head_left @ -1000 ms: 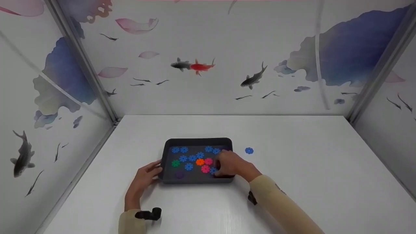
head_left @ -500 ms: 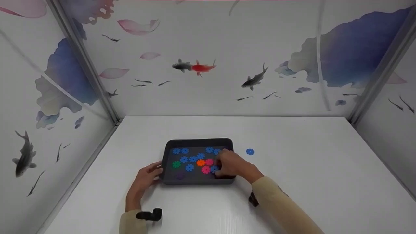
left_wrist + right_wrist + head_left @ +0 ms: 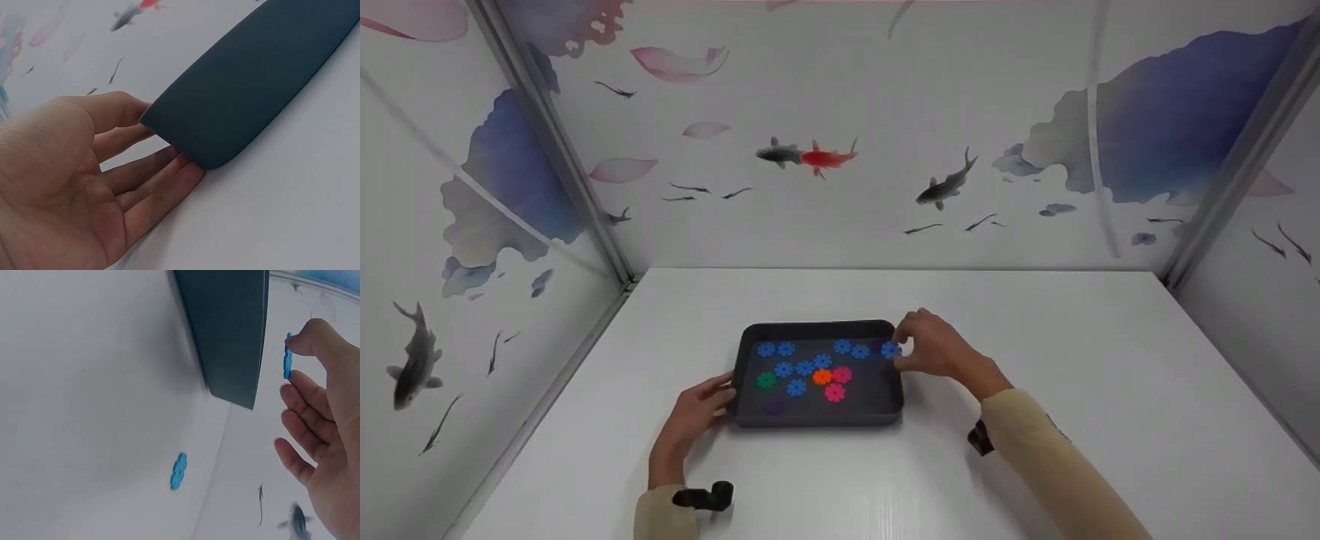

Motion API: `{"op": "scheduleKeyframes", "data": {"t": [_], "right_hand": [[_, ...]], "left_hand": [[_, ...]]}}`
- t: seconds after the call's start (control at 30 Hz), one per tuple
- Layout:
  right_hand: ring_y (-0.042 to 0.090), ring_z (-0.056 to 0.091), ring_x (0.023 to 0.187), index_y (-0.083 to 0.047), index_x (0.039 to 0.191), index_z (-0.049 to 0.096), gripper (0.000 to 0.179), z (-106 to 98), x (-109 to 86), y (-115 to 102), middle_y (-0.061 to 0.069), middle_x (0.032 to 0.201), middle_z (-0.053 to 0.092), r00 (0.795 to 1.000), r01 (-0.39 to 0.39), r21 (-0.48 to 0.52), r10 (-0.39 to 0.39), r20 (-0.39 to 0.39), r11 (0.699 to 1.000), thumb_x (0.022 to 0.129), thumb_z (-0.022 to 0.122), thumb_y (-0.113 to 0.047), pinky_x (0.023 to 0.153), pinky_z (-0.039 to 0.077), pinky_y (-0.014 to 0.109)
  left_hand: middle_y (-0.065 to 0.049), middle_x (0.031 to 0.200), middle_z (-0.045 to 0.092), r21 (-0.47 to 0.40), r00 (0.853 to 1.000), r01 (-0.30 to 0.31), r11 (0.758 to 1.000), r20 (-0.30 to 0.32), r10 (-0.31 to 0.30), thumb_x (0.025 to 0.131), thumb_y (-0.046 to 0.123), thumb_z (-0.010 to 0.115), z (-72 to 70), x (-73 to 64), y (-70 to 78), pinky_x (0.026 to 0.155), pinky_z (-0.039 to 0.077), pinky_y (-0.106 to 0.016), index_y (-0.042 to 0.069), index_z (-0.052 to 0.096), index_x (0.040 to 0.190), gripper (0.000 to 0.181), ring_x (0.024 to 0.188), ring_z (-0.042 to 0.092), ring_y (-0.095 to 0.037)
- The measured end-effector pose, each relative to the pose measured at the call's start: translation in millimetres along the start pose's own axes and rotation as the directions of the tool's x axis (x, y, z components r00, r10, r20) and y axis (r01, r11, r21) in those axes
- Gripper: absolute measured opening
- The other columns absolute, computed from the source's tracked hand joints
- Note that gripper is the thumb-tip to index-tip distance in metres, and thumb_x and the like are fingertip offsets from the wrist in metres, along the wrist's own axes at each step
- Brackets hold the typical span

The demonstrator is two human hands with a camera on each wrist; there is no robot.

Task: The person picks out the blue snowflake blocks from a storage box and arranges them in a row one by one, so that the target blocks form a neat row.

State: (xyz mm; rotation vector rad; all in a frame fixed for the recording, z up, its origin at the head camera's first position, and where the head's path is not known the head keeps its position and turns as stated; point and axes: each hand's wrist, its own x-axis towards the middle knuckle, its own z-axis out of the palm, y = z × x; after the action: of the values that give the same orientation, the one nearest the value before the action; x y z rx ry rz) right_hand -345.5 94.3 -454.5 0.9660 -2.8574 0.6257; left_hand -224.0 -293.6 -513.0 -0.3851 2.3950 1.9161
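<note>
Between thumb and forefinger my right hand [image 3: 941, 349] pinches a blue notched interlocking disc [image 3: 288, 357]. It holds this disc above the right wall of the dark rectangular tray [image 3: 810, 421]. The other fingers of that hand are slightly bent. At the tray's left side, my left hand [image 3: 694, 412] rests its fingertips against the outer wall; in the left wrist view the loosely extended fingers [image 3: 163, 197] touch the tray's corner. Inside lie several blue discs [image 3: 796, 387], a green disc [image 3: 766, 380], an orange disc [image 3: 823, 376], pink discs [image 3: 835, 392] and a dark purple disc [image 3: 775, 407].
Another blue disc [image 3: 179, 471] lies on the white table [image 3: 810, 480] outside the tray; in the head view my right hand covers it. White panels [image 3: 870, 75] printed with fish and petals stand at the back and both sides.
My right hand has come up out of the tray's right side with a blue disc and moved right and back over the rim. The left hand stays in place.
</note>
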Motion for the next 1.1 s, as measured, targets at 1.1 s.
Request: {"op": "scheduleKeyframes", "data": {"t": [1.1], "right_hand": [[0.032, 0.059, 0.109, -0.001, 0.121, 0.064, 0.039, -1, -37.2, 95, 0.018, 0.119, 0.064, 0.879, -0.473, 0.151, 0.453, 0.149, 0.868, 0.091, 0.073, -0.025, 0.105, 0.05, 0.052]], "left_hand": [[-0.02, 0.149, 0.052, -0.002, 1.0, -0.017, 1.0, -0.019, 0.017, 0.101, 0.018, 0.06, -0.9, 1.9, -4.7, 0.103, 0.054, -0.045, 0.008, 0.054, 0.144, 0.045, 0.134, 0.054, -0.035]]}}
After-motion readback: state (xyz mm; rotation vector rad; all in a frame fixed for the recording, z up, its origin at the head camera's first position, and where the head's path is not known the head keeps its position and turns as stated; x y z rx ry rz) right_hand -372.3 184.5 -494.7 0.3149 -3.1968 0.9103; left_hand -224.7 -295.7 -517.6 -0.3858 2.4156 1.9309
